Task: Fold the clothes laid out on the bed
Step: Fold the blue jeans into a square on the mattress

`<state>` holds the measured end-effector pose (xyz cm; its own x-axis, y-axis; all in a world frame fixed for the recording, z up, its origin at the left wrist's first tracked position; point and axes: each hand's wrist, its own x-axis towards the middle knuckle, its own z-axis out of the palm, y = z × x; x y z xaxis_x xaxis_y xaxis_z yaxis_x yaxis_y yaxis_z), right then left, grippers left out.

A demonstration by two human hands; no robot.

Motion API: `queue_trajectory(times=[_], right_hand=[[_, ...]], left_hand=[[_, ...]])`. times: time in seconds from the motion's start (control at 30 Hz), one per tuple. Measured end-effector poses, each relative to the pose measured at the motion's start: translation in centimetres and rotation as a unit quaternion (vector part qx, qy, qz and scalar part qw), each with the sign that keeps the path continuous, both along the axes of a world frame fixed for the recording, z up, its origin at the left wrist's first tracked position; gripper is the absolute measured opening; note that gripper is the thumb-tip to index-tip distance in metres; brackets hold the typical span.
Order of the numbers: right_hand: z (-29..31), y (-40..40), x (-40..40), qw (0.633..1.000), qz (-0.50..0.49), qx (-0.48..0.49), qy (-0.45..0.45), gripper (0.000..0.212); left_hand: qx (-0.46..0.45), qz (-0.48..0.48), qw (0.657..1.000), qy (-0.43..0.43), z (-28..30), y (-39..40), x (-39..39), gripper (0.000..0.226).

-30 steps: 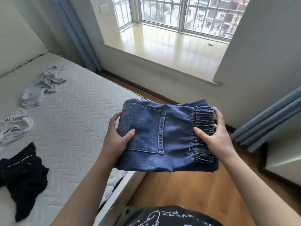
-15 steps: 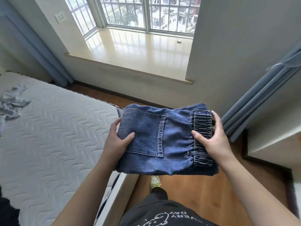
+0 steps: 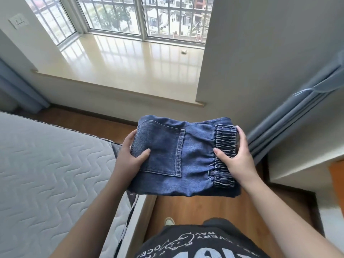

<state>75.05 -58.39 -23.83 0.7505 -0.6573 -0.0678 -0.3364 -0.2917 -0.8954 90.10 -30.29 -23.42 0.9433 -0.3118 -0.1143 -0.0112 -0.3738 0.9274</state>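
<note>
**Folded jeans held in the air beside the bed**

The folded jeans (image 3: 183, 159) sit between both hands, above the wooden floor (image 3: 201, 207) just off the mattress (image 3: 46, 164) corner — not resting on it. The left hand (image 3: 130, 157) pinches the pocket edge, thumb on top. The right hand (image 3: 236, 155) clasps the elastic waistband (image 3: 224, 157) — thumb over, fingers curled round the far edge.

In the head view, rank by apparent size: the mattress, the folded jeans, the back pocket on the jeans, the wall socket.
1. Mattress, largest, though cut off by the frame.
2. Folded jeans, held between both hands.
3. Back pocket on the jeans.
4. Wall socket, smallest, but it is far from the camera, so its true size is unsure.
</note>
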Motion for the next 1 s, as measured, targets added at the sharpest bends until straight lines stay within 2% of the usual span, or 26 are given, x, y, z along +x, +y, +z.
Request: queue_trajectory(times=[0.2, 0.37, 0.6, 0.77, 1.0], right_hand=[[0.4, -4.8, 3.8, 1.000, 0.001, -0.013, 0.003, 0.093], [-0.4, -9.9, 7.8, 0.999, 0.032, -0.021, 0.013, 0.094], [-1.4, -17.3, 14.4, 0.996, 0.089, 0.015, 0.012, 0.095], [-0.5, -19.8, 20.2, 0.988, 0.153, 0.027, 0.012, 0.094], [-1.1, -17.4, 29.9, 0.972, 0.232, 0.020, 0.018, 0.093]], left_hand=[[-0.022, 0.000, 1.000, -0.001, 0.0, -5.5, 3.6, 0.064], [0.008, -0.003, 1.000, 0.021, -0.9, -10.0, 7.2, 0.069], [0.002, 0.057, 0.998, 0.028, -0.8, -15.6, 10.5, 0.066], [-0.010, 0.125, 0.991, 0.035, -0.4, -16.8, 12.2, 0.066], [0.011, 0.220, 0.974, 0.049, -0.7, -13.7, 17.0, 0.068]])
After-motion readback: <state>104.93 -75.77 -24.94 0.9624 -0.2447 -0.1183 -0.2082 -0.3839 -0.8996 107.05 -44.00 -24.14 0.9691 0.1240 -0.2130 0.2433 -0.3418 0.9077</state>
